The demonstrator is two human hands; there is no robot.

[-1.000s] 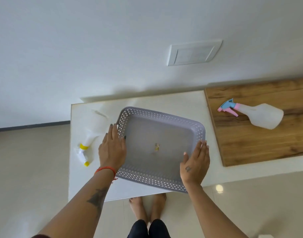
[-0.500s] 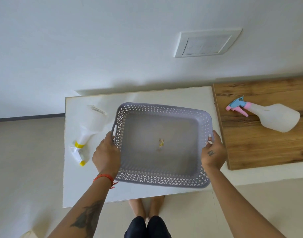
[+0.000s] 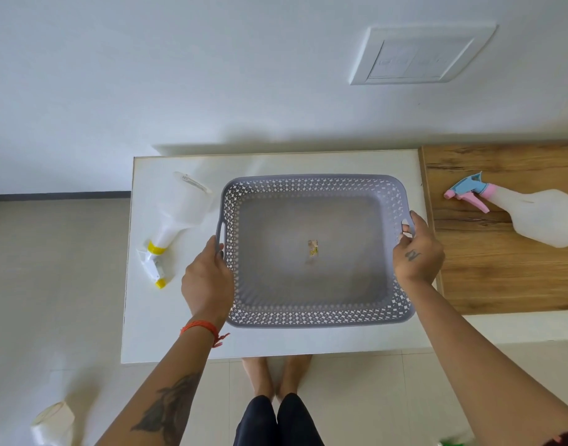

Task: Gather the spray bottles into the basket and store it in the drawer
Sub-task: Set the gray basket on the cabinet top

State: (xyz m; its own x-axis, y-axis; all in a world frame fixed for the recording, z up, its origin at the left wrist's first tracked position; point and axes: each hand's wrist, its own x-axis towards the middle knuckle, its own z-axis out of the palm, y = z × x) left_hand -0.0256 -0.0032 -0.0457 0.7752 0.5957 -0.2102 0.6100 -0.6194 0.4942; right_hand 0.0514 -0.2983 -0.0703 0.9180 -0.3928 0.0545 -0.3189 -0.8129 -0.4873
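Note:
A grey perforated basket [image 3: 315, 317] sits square on the white table [image 3: 179, 333], holding no bottles, with only a small scrap of label on its floor. My left hand [image 3: 207, 281] grips its left handle edge and my right hand [image 3: 416, 252] grips the right handle. A white spray bottle with yellow collar and nozzle [image 3: 176, 223] lies on its side just left of the basket. A second white spray bottle with a blue and pink trigger [image 3: 533, 214] lies on the wooden board [image 3: 501, 284] to the right.
The wall rises right behind the table, with a white switch plate [image 3: 421, 56] on it. My bare feet [image 3: 276, 375] stand at the table's front edge. A white object [image 3: 52, 423] lies on the floor at the lower left. No drawer shows.
The basket has turned from a slant to lie square with the table. Both hands went from flat on its near corners to gripping the side handles.

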